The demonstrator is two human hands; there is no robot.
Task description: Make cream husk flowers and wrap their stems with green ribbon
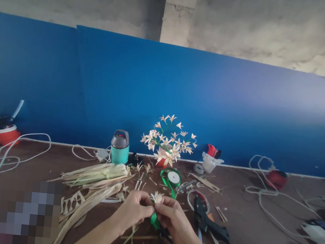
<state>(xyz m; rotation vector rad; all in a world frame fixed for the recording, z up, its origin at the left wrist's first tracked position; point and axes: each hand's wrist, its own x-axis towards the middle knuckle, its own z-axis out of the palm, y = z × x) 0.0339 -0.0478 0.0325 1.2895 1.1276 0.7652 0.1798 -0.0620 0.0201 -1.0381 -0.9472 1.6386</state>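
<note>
Cream-coloured, pointed-petalled flower (pixel 157 196) sits pinched in the fingers of the left hand (pixel 137 207) and right hand (pixel 174 214); white-centred green ribbon spool (pixel 173 177) lies at its one o'clock.

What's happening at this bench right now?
A person's left hand and right hand pinch a small pale flower at the fingertips, with green material showing just below it. Beyond the hands lies a green ribbon spool, and behind that stands a cluster of similar flowers. Dried leaves lie to the left, a black glue gun to the right.
</note>
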